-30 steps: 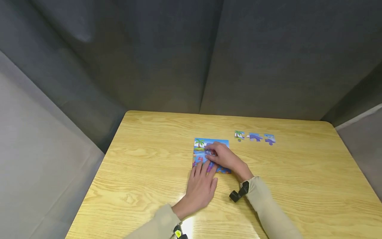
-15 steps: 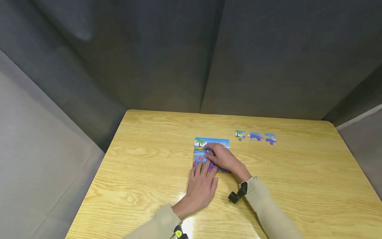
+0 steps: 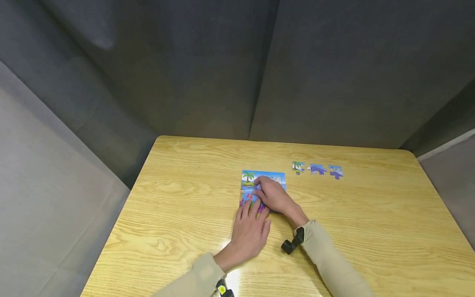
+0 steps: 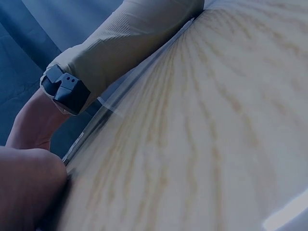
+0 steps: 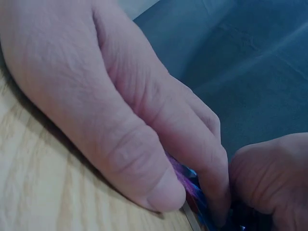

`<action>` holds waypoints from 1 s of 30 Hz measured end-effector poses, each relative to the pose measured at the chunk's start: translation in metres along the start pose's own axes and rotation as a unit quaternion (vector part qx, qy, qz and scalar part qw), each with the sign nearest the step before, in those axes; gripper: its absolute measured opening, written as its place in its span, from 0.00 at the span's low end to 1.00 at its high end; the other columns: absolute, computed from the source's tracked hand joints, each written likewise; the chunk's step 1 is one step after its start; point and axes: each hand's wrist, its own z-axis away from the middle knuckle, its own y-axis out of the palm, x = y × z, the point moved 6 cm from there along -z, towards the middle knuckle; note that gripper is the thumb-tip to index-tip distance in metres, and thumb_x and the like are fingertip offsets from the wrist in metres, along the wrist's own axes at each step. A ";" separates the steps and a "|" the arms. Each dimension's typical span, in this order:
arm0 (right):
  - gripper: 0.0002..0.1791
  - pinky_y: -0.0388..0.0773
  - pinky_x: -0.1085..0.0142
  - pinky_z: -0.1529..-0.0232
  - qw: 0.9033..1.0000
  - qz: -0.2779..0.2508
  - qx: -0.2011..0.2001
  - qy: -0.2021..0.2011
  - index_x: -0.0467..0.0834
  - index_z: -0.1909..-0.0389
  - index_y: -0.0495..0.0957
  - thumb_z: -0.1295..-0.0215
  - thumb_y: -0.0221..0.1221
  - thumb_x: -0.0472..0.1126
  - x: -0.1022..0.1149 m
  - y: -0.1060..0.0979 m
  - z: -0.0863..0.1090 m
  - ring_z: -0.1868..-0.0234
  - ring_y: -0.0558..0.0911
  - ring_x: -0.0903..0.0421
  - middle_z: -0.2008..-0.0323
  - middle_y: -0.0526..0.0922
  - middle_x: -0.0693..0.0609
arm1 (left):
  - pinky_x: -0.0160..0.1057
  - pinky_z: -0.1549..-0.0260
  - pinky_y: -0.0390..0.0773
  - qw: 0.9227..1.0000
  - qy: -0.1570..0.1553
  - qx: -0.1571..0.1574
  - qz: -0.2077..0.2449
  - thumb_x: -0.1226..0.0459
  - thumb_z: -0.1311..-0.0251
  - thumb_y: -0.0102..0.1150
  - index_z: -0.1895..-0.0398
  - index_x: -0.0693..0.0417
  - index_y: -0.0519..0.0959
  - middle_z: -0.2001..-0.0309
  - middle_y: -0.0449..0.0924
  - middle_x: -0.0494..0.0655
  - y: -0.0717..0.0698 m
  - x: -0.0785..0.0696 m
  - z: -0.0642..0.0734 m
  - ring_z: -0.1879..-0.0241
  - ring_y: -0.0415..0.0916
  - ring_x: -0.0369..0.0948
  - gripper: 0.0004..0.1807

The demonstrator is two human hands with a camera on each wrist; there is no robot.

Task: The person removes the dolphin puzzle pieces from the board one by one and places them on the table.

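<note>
A small jigsaw puzzle board [image 3: 245, 189] with a palm tree and sea picture lies mid-table in the head view. My left hand [image 3: 248, 235] rests flat, its spread fingertips holding down the board's near edge. Over the board's middle, my right hand [image 3: 272, 194] curls thumb and forefinger about a purple puzzle piece [image 3: 258, 187], mostly hidden by the fingers. In the right wrist view the left hand [image 5: 96, 106] covers most of the board, and part of the right hand [image 5: 279, 178] shows beside it. The left wrist view has the right hand [image 4: 33, 120] only partly visible.
Three loose pieces lie in a row behind and right of the board: a palm tree piece [image 3: 297, 166], a purple dolphin piece [image 3: 317, 169] and a blue and purple piece [image 3: 336, 172]. Grey curtains [image 3: 208, 82] hang beyond the wooden table [image 3: 178, 189].
The right hand and wrist have shifted slightly left and nearer the left hand, uncovering more of the board's upper right. The left hand has stayed put.
</note>
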 end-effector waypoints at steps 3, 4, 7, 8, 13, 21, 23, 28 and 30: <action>0.12 0.76 0.55 0.61 1.000 0.004 -0.005 0.000 0.37 0.47 0.78 0.25 0.62 0.39 0.001 0.000 0.000 0.68 0.75 0.56 0.64 0.79 0.51 | 0.58 0.29 0.60 1.000 -0.002 0.013 0.002 0.49 0.17 0.33 0.27 0.43 0.72 0.22 0.60 0.51 0.001 0.000 0.000 0.24 0.55 0.58 0.26; 0.12 0.75 0.56 0.62 1.000 0.005 -0.006 -0.002 0.37 0.47 0.78 0.25 0.62 0.39 0.001 0.000 0.001 0.69 0.74 0.56 0.63 0.78 0.50 | 0.58 0.29 0.60 1.000 -0.003 0.018 0.002 0.49 0.17 0.32 0.26 0.43 0.72 0.22 0.60 0.51 0.002 0.000 0.000 0.23 0.55 0.58 0.26; 0.13 0.74 0.58 0.64 1.000 0.002 -0.006 -0.008 0.37 0.47 0.78 0.25 0.62 0.39 0.001 0.000 0.001 0.69 0.73 0.57 0.60 0.78 0.48 | 0.58 0.28 0.59 1.000 -0.005 0.027 -0.002 0.48 0.17 0.31 0.26 0.42 0.71 0.21 0.59 0.51 0.004 0.000 0.000 0.23 0.54 0.58 0.27; 0.13 0.74 0.59 0.65 1.000 0.001 -0.007 -0.010 0.36 0.47 0.77 0.25 0.62 0.39 0.001 0.000 0.001 0.69 0.73 0.56 0.58 0.78 0.47 | 0.58 0.28 0.59 1.000 -0.006 0.029 -0.003 0.48 0.17 0.31 0.25 0.42 0.71 0.21 0.59 0.50 0.004 0.000 0.000 0.23 0.54 0.57 0.27; 0.14 0.72 0.60 0.66 1.000 -0.002 -0.010 -0.014 0.36 0.47 0.76 0.25 0.63 0.40 0.001 -0.001 0.001 0.67 0.72 0.55 0.56 0.76 0.44 | 0.58 0.28 0.59 1.000 -0.008 0.029 -0.004 0.48 0.17 0.31 0.25 0.41 0.71 0.21 0.59 0.50 0.006 0.001 -0.001 0.23 0.54 0.57 0.27; 0.16 0.76 0.57 0.61 0.999 -0.027 -0.017 -0.011 0.37 0.48 0.76 0.29 0.67 0.40 0.001 -0.002 0.000 0.62 0.77 0.53 0.56 0.78 0.44 | 0.57 0.28 0.59 1.000 -0.011 0.024 -0.010 0.48 0.17 0.30 0.24 0.40 0.70 0.21 0.59 0.48 0.007 0.002 -0.001 0.22 0.54 0.56 0.28; 0.16 0.76 0.57 0.60 0.999 -0.048 -0.015 -0.008 0.37 0.48 0.76 0.30 0.68 0.39 0.001 -0.003 0.000 0.61 0.77 0.53 0.56 0.79 0.45 | 0.56 0.28 0.59 1.000 -0.011 0.020 -0.011 0.48 0.17 0.30 0.24 0.39 0.70 0.21 0.59 0.48 0.007 0.002 -0.001 0.23 0.54 0.55 0.27; 0.18 0.76 0.57 0.59 0.997 -0.078 -0.010 -0.006 0.34 0.46 0.78 0.32 0.69 0.37 -0.001 -0.004 -0.001 0.62 0.78 0.53 0.58 0.81 0.45 | 0.56 0.28 0.59 1.000 -0.013 0.021 -0.012 0.48 0.17 0.30 0.24 0.39 0.70 0.21 0.59 0.48 0.007 0.002 -0.001 0.22 0.54 0.55 0.27; 0.19 0.77 0.57 0.59 0.997 -0.076 -0.007 -0.006 0.33 0.45 0.79 0.32 0.69 0.38 0.000 -0.005 -0.001 0.62 0.78 0.52 0.58 0.81 0.45 | 0.56 0.28 0.59 1.000 -0.015 0.024 -0.013 0.48 0.17 0.30 0.23 0.38 0.69 0.21 0.59 0.48 0.008 0.002 -0.001 0.22 0.53 0.55 0.28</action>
